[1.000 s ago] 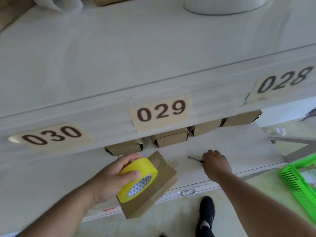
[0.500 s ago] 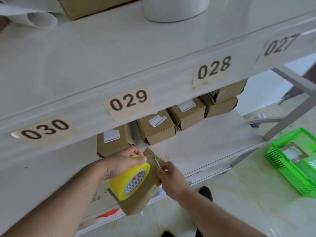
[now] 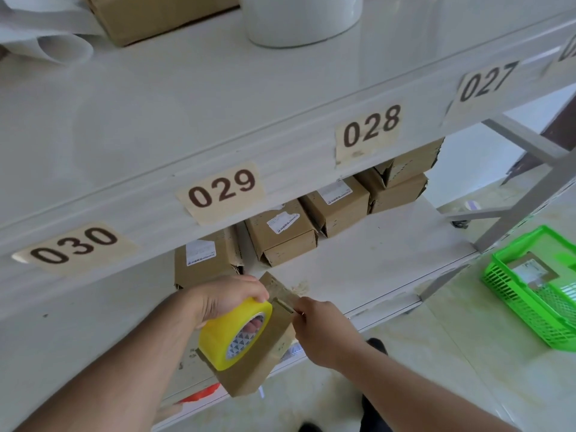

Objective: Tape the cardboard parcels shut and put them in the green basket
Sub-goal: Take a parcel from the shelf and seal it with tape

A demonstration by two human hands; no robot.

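Hands meet over one cardboard parcel (image 3: pixel 258 366) held just off the front edge of the lower shelf (image 3: pixel 358 275). The left hand (image 3: pixel 224 299) grips a yellow tape roll (image 3: pixel 232 335) from above, with fingertips showing inside the core, and the roll lies against the parcel's upper face. The right hand (image 3: pixel 321 328) has its fingers curled at the parcel's top end, where a short strip of tape runs from the roll; a small thin thing seems pinched there, but what it is cannot be told. The parcel is tilted, its far end up near the shelf's front edge and its near end hanging below the roll.

Farther back on the lower shelf, a row of cardboard boxes (image 3: pixel 282 235) stands along the rear, some with white labels on top, and at the right end of the row one box sits stacked on another. The upper shelf's front edge carries number tags (image 3: pixel 223 190) reading 030, 029, 028 and 027 from left to right. On top of that shelf rest a white tub (image 3: pixel 304 18), a brown box and rolled white sheets at the left end.

On the floor to the right, well apart from the hands, stands the green basket (image 3: pixel 511 304) with a labelled parcel lying inside it.
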